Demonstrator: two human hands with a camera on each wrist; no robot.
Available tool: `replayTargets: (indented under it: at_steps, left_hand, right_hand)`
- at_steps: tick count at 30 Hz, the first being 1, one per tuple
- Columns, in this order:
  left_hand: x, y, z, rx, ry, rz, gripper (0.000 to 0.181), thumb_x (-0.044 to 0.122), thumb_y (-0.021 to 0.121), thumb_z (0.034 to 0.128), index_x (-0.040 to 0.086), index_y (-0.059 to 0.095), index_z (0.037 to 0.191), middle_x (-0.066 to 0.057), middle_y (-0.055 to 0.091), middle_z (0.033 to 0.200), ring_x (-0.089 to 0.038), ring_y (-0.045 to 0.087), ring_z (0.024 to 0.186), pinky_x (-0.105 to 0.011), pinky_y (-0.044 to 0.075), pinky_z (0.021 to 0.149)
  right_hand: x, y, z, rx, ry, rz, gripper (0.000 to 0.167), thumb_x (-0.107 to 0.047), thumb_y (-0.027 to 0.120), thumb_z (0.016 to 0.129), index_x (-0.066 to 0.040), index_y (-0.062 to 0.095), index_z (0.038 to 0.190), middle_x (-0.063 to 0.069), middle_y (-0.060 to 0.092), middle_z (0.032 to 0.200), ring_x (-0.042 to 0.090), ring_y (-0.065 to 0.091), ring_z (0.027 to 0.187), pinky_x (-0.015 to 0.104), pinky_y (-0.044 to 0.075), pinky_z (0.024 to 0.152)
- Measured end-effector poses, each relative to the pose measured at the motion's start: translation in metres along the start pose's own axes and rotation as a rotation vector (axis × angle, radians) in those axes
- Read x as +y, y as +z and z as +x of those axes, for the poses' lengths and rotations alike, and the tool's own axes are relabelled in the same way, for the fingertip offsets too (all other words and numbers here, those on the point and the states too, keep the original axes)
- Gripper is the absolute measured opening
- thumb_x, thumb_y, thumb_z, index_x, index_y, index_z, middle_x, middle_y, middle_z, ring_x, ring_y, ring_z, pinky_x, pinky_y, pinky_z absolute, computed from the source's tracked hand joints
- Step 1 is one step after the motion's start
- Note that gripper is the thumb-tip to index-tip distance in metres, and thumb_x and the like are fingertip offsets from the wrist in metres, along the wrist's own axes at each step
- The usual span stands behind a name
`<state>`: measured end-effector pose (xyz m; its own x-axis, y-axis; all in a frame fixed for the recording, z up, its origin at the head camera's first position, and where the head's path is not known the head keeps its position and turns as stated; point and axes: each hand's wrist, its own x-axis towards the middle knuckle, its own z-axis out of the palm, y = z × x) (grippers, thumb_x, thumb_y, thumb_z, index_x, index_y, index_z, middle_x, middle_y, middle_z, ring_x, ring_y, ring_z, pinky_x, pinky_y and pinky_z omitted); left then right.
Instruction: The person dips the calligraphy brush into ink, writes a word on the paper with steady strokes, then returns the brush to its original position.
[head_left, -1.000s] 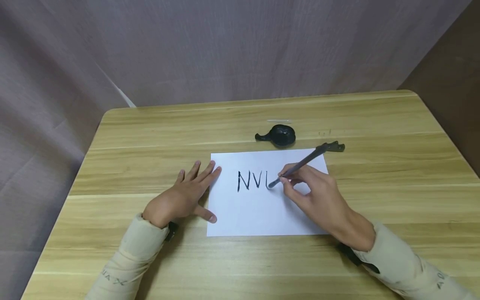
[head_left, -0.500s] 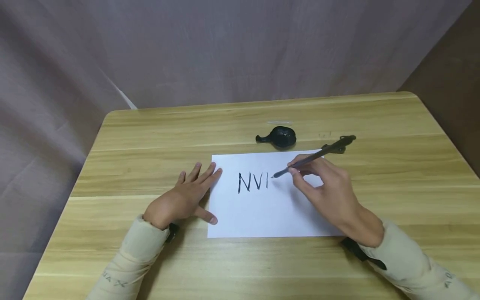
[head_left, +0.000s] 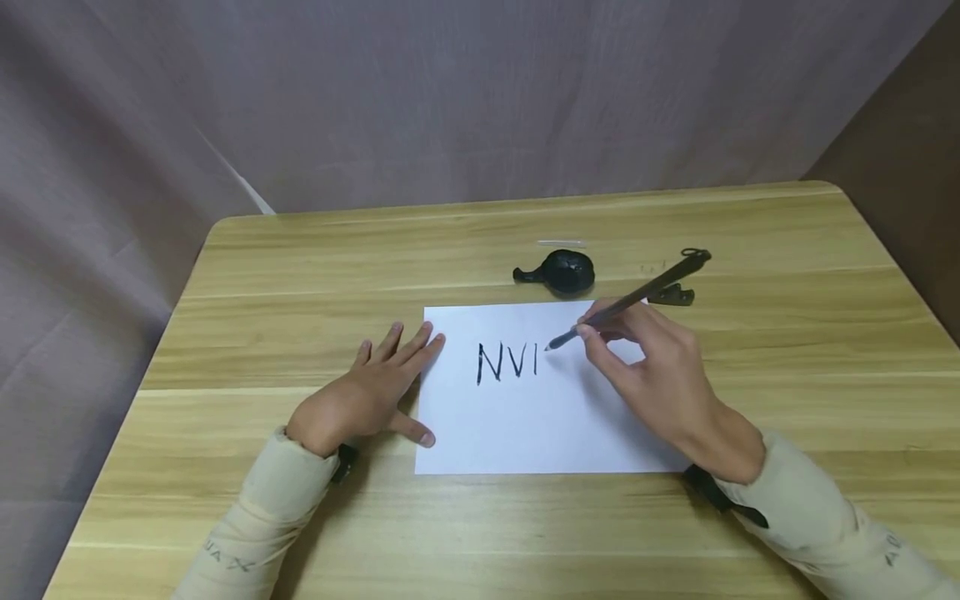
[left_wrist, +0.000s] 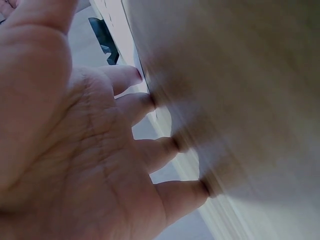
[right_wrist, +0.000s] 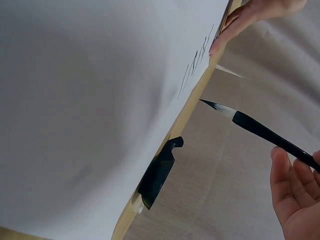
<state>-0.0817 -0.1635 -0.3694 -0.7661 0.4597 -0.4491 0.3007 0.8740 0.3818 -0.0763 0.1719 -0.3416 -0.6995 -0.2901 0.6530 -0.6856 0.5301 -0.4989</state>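
My right hand (head_left: 660, 383) pinches the dark handle of a calligraphy brush (head_left: 626, 302) between thumb and fingers. In the right wrist view, the pointed tip of the brush (right_wrist: 250, 124) hangs above the paper, apart from it. The white sheet of paper (head_left: 495, 433) bears black letters (head_left: 498, 362) reading "NV" and an upright stroke to their right. My left hand (head_left: 367, 392) lies spread at the sheet's left edge, with some fingertips and the thumb on the paper. The left wrist view shows the palm of my left hand (left_wrist: 90, 145) raised, fingertips pressed down.
Beyond the paper's top edge sits a black ink dish (head_left: 567, 272) with a stubby handle pointing left. A thin clear strip (head_left: 562, 243) lies behind it. Partly hidden behind my right hand is a small dark brush rest (head_left: 675, 295). A grey curtain (head_left: 480, 100) hangs past the wooden table (head_left: 300, 275).
The brush tip has left the bottom of the upright stroke and shifted up and right, clear of the paper. My right hand moved right with it. My left hand has stayed put.
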Motion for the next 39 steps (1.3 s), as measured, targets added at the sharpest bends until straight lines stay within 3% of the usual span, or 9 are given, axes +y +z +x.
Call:
replayTargets:
  at_steps: [27, 39]
  left_hand:
    - [-0.002, -0.009, -0.016, -0.017, -0.057, 0.009, 0.133, 0.044, 0.095, 0.0734, 0.015, 0.01, 0.172, -0.011, -0.002, 0.178, -0.045, -0.006, 0.162, -0.077, 0.008, 0.121]
    - [0.001, -0.008, -0.016, -0.021, -0.077, 0.02, 0.134, 0.046, 0.094, 0.073, 0.014, 0.009, 0.172, -0.012, -0.002, 0.178, -0.045, -0.005, 0.161, -0.078, 0.01, 0.12]
  right_hand:
    - [0.006, 0.005, -0.001, -0.019, 0.056, -0.022, 0.02, 0.007, 0.078, 0.089, 0.004, 0.069, 0.107, 0.013, 0.075, 0.1, 0.025, 0.077, 0.088, 0.013, 0.056, 0.084]
    - [0.005, 0.006, -0.001, -0.043, 0.077, -0.018, 0.02, 0.006, 0.078, 0.09, 0.004, 0.07, 0.108, 0.012, 0.075, 0.101, 0.024, 0.078, 0.09, 0.014, 0.057, 0.084]
